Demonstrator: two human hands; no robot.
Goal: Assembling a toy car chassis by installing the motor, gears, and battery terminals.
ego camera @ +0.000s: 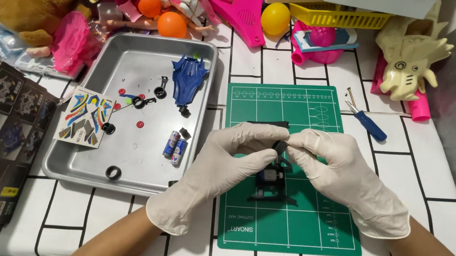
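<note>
A small black plastic toy-car chassis is held above the green cutting mat by both hands, each in a white latex glove. The left hand is pinched on the chassis's upper left edge with thumb and forefinger; the right hand is pinched on its upper right, fingertips nearly touching those of the left. A silver-and-blue motor can be seen seated in the chassis, below the fingers. What exactly is being pressed between the fingertips cannot be told.

Progress, judged from the layout: the chassis is only partly built. No wheels are seen fitted on it.

Left of the mat, in the grey metal tray, these remain unfitted:
- blue plastic car body shell
- two small cylindrical batteries
- black rubber tyres, scattered
- small red round parts

The multicoloured sticker sheet lies on the tray's left rim, apparently unused.

Right of the mat, a blue-handled screwdriver lies on the white black-lined surface, untouched. Beyond the mat, assorted pink, yellow and orange toys are piled. Far left of the mat, a dark printed box lies flat.

Estimate: early-to-middle assembly; wheels, batteries, shell and stickers are still left.
</note>
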